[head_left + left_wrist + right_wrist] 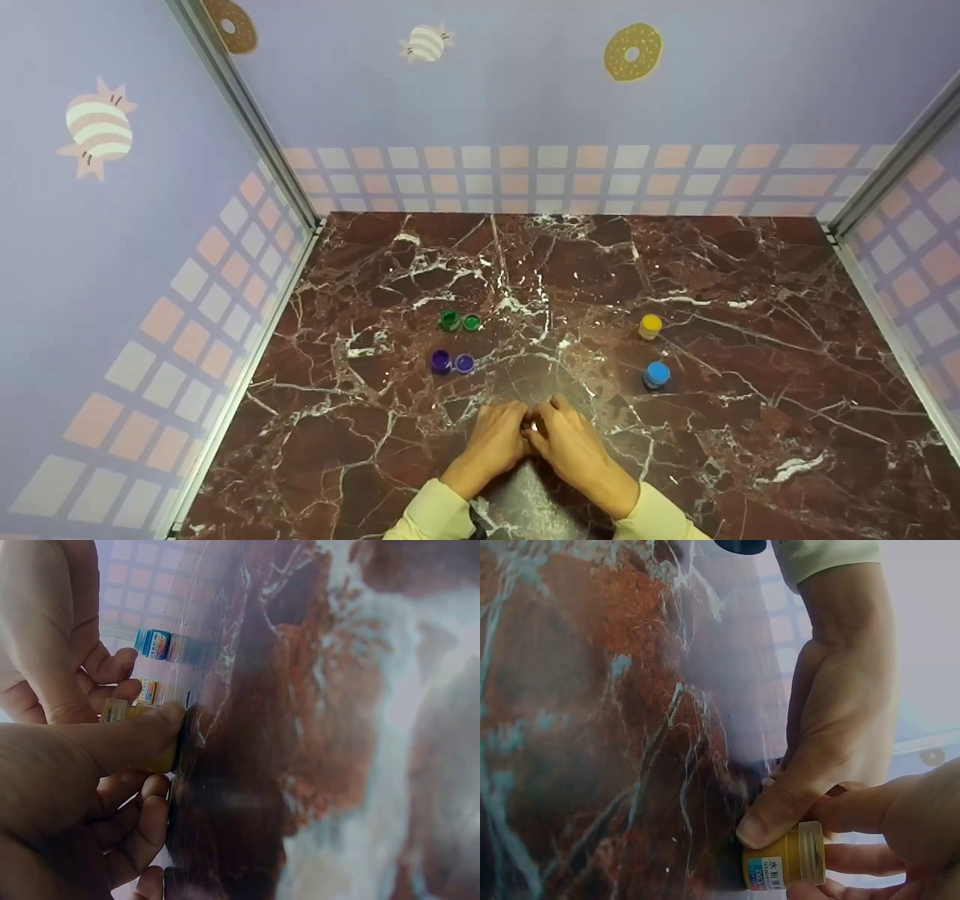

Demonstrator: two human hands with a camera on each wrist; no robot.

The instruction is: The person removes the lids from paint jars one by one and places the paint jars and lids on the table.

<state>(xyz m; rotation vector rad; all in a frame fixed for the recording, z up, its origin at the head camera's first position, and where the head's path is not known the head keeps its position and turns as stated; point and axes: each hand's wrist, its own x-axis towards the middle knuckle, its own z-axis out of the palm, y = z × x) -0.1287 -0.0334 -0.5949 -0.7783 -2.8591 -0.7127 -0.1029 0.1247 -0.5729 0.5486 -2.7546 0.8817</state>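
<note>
Near the table's front edge, my left hand and right hand meet over a small yellow paint jar with a translucent lid. In the right wrist view the jar lies tilted sideways in the picture, its label showing. The left thumb presses on the jar's body, and the left fingers curl round it close to the tabletop. My right fingers pinch about the lid. From the head view, the hands hide most of this jar.
Left of centre stand an open green jar and an open purple jar, each with its lid beside it. To the right are a yellow-topped jar and a blue-topped jar. Patterned walls enclose the marbled table.
</note>
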